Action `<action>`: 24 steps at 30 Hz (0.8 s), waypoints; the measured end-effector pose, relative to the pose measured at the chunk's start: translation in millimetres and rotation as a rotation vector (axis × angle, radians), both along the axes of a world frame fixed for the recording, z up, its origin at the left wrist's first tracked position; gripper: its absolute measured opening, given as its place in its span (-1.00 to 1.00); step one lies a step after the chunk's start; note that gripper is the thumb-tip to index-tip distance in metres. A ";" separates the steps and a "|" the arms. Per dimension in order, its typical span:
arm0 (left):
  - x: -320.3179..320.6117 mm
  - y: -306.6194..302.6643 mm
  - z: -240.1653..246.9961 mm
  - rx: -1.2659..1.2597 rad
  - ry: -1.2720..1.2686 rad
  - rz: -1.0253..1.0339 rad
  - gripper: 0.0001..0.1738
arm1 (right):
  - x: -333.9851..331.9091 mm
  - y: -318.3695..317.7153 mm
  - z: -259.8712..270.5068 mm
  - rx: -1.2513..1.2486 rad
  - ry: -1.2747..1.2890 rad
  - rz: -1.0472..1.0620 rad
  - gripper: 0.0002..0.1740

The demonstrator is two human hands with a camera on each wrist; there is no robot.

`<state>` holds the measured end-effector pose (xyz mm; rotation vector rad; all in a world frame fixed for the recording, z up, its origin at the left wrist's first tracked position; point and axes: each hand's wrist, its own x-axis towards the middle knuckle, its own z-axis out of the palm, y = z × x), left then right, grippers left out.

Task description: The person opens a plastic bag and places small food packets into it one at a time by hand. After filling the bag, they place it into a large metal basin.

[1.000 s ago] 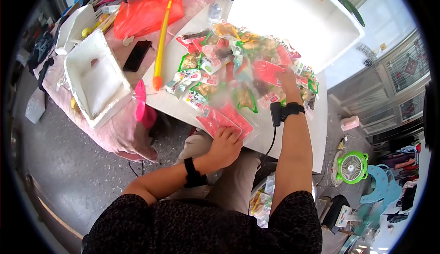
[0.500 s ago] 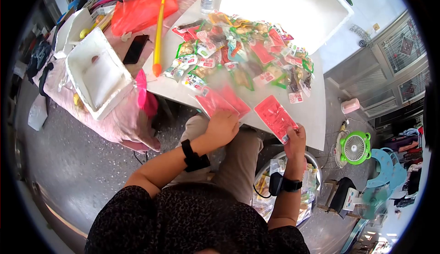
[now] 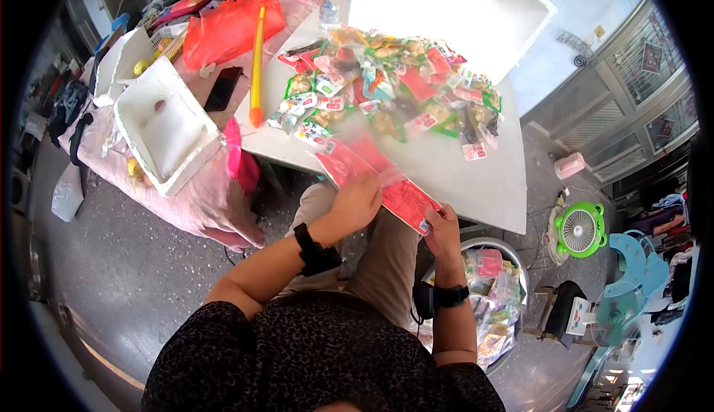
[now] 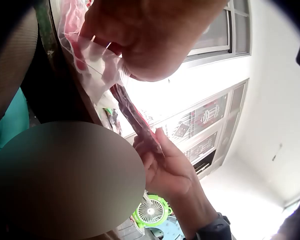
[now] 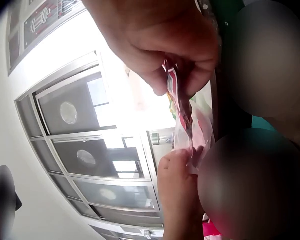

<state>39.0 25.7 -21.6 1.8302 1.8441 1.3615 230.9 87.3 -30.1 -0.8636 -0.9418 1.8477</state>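
Observation:
My left hand (image 3: 357, 202) grips a clear plastic bag (image 4: 97, 72) with red packets (image 3: 348, 161) lying at the table's front edge. Its fingers are partly hidden in the head view. My right hand (image 3: 444, 231) pinches one end of a flat red packet (image 3: 407, 202) between thumb and fingers. The packet's other end reaches the left hand and overlaps the bag's mouth. Edge-on, the packet (image 5: 179, 100) slants from the right fingers down to the bag in the right wrist view. Beyond the hands, a pile of mixed snack packets (image 3: 387, 55) covers the back of the white table (image 3: 476, 196).
A metal basin (image 3: 525, 278) full of packets stands on the floor by my right side. Behind the pile rises a large white foam box (image 3: 446, 10). To the left are a smaller foam box (image 3: 165, 133), a phone (image 3: 223, 88) and a yellow stick (image 3: 258, 62).
My right hand went from the pile back toward my body with a red packet, then moved left, bringing it to the bag at my left hand. The left hand stayed near the same spot.

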 end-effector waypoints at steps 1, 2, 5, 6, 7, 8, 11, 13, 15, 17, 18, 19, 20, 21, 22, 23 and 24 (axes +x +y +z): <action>0.5 -1.6 3.1 0.055 0.090 0.016 -0.92 | -5.7 0.0 -1.6 -0.023 0.024 -0.011 -0.83; 1.7 -3.9 7.6 0.108 0.178 0.030 -0.92 | -10.8 0.3 -5.1 -0.026 0.041 -0.009 -0.83; 5.5 -7.4 17.3 0.180 0.321 0.018 -0.90 | -30.1 1.5 -14.9 -0.033 0.093 0.009 -0.84; 6.5 -8.2 18.1 0.189 0.347 0.005 -0.90 | -38.5 1.2 -16.7 -0.036 0.110 0.023 -0.84; 7.4 -8.6 15.3 0.187 0.344 -0.003 -0.90 | -46.4 0.6 -15.7 -0.039 0.126 0.037 -0.84; 8.5 -8.4 10.3 0.186 0.341 -0.011 -0.90 | -52.2 0.1 -12.8 -0.074 0.099 0.094 -0.86; 9.2 -9.8 7.8 0.201 0.332 -0.018 -0.89 | -69.1 -6.0 5.0 -0.187 0.108 0.056 -0.90; 8.4 -11.0 7.6 0.217 0.324 -0.023 -0.89 | -66.6 -2.0 0.1 -0.155 -0.049 0.093 -0.93; 8.3 -12.0 7.3 0.234 0.315 -0.039 -0.88 | -63.5 2.9 -1.7 -0.067 -0.244 0.128 -0.95; 8.9 -12.9 7.1 0.228 0.320 -0.054 -0.87 | -66.2 9.6 3.9 0.076 -0.473 0.159 -0.90; 9.0 -12.4 7.3 0.227 0.324 -0.062 -0.86 | -69.9 12.0 2.1 0.160 -0.509 0.105 -0.89; 8.8 -11.9 7.0 0.234 0.318 -0.069 -0.86 | -75.2 13.0 -2.9 0.243 -0.545 0.050 -0.87; 7.8 -11.0 6.1 0.242 0.312 -0.075 -0.85 | -79.4 13.5 -6.4 0.326 -0.581 -0.005 -0.86; 7.0 -10.1 5.5 0.250 0.307 -0.080 -0.84 | -81.6 14.5 -8.3 0.449 -0.684 -0.030 -0.87; 6.5 -9.5 5.2 0.243 0.306 -0.082 -0.84 | -83.8 15.3 -9.4 0.573 -0.785 -0.055 -0.88; 6.1 -9.2 4.9 0.235 0.305 -0.084 -0.84 | -86.2 15.9 -11.5 0.696 -0.885 -0.081 -0.88; 5.5 -8.7 4.8 0.228 0.306 -0.087 -0.84 | -89.6 17.6 -17.1 0.550 -0.655 -0.063 -0.87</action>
